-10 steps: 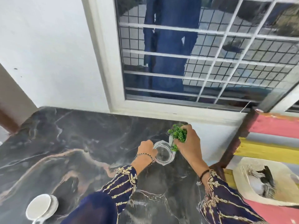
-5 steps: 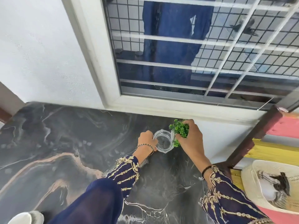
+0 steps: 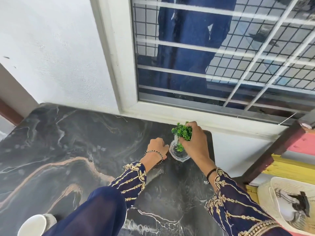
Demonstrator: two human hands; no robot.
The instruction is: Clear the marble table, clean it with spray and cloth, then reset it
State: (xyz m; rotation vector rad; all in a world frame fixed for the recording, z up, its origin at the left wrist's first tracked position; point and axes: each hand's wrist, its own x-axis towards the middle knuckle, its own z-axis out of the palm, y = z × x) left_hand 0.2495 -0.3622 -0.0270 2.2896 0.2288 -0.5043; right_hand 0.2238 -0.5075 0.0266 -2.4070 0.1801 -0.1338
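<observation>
A dark marble table (image 3: 68,150) with pale and copper veins fills the lower view. Near its far right corner stands a small clear glass vase (image 3: 179,153). My right hand (image 3: 194,142) is shut on a small green plant sprig (image 3: 182,132), holding it in the vase's mouth. My left hand (image 3: 158,146) rests against the vase's left side, fingers curled at its rim. A white cup on a saucer (image 3: 34,224) sits at the table's near left edge, partly hidden by my sleeve.
A white wall and a barred window (image 3: 221,57) run along the table's far edge. To the right stand a dark wooden post (image 3: 272,152), yellow and pink painted boards, and a cream plastic basket (image 3: 289,205) holding a brush.
My right hand has brought the sprig down over the vase, so its stems now sit in the vase's mouth. My left hand stays at the vase's side. The view tilted slightly.
</observation>
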